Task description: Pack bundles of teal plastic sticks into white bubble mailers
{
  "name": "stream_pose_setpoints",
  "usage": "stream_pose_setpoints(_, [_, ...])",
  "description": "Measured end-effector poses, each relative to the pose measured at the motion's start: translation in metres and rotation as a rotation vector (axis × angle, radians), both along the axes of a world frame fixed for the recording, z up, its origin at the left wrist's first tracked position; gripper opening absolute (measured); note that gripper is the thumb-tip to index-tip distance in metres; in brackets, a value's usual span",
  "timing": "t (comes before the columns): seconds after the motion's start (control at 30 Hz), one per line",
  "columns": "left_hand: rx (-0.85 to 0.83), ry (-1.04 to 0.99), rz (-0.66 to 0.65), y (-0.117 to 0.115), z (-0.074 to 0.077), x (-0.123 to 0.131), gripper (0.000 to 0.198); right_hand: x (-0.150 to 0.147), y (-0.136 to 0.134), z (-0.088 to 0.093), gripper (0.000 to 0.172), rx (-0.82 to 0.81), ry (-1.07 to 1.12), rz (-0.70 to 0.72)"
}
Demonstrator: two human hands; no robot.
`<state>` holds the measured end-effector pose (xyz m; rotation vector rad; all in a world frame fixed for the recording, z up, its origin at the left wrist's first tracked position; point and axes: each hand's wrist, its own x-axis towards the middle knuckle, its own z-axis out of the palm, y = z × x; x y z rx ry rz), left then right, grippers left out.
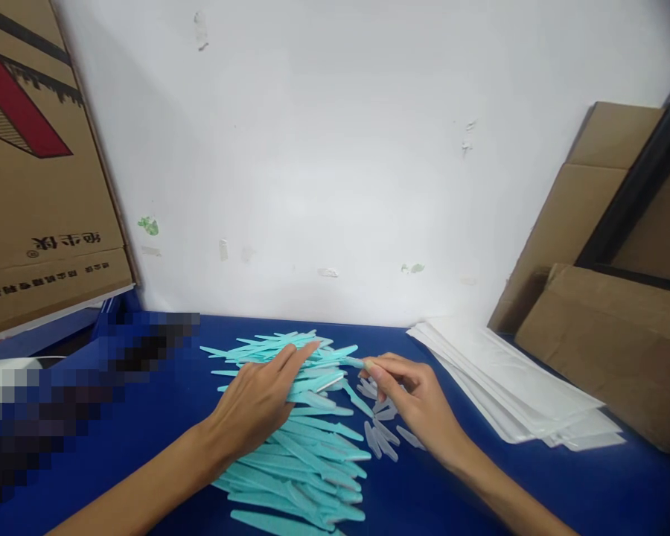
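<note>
A heap of slim turquoise pieces (307,461), which look like eyebrow razors, spreads over the blue table. Across its upper part lies my left hand (268,383), palm down with fingers stretched to the right. Its thumb is mostly hidden, and so is whatever lies under the palm. Just right of the heap, my right hand (405,383) is closed in a pinch on the narrow end of one eyebrow razor (353,362). That razor's other end points toward my left fingers. Small translucent caps (380,439) lie loose below and beside my right hand.
White flat sheets or bags (514,387) are stacked at the right. Behind them stand cardboard pieces (608,350) and a black bar (636,171). A large printed carton (39,201) rises at the left, near a blurred patch. The white wall (324,149) bounds the blue table (167,439).
</note>
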<state>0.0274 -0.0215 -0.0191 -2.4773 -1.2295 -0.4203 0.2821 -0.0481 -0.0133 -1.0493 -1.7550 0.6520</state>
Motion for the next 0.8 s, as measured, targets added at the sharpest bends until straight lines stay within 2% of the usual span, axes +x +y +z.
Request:
stream_pose_setpoints(0.1, [-0.024,0.09,0.001,0.002,0.001,-0.001,0.06,0.0,-0.001,-0.001,0.028,0.015,-0.025,0.03])
stream_pose_setpoints(0.17, [-0.038,0.107,0.0,0.004,0.002,-0.003,0.055,0.006,0.002,0.002,0.029,0.036,-0.014,0.001])
stream_pose_setpoints(0.27, [-0.039,0.069,0.001,0.01,0.006,-0.011,0.044,0.027,0.012,0.011,0.036,0.077,0.058,-0.185])
stream_pose_setpoints(0.37, [-0.04,0.006,0.029,0.015,0.013,-0.016,0.033,0.049,0.026,0.015,0.041,0.049,-0.087,-0.324])
stream_pose_setpoints(0.5, [-0.009,0.002,0.05,0.011,0.019,-0.01,0.033,0.057,0.037,0.003,0.034,-0.05,-0.319,-0.24])
stream_pose_setpoints(0.63, [-0.047,0.1,-0.049,0.003,0.013,0.0,0.049,0.056,0.039,-0.009,0.026,-0.073,-0.387,-0.194])
stream_pose_setpoints(0.7, [-0.065,0.13,-0.07,0.001,0.009,0.001,0.049,0.056,0.039,-0.009,0.023,-0.073,-0.417,-0.18])
stream_pose_setpoints(0.8, [-0.047,0.195,-0.03,0.002,0.005,0.002,0.048,0.053,0.033,-0.003,0.024,-0.047,-0.427,-0.184])
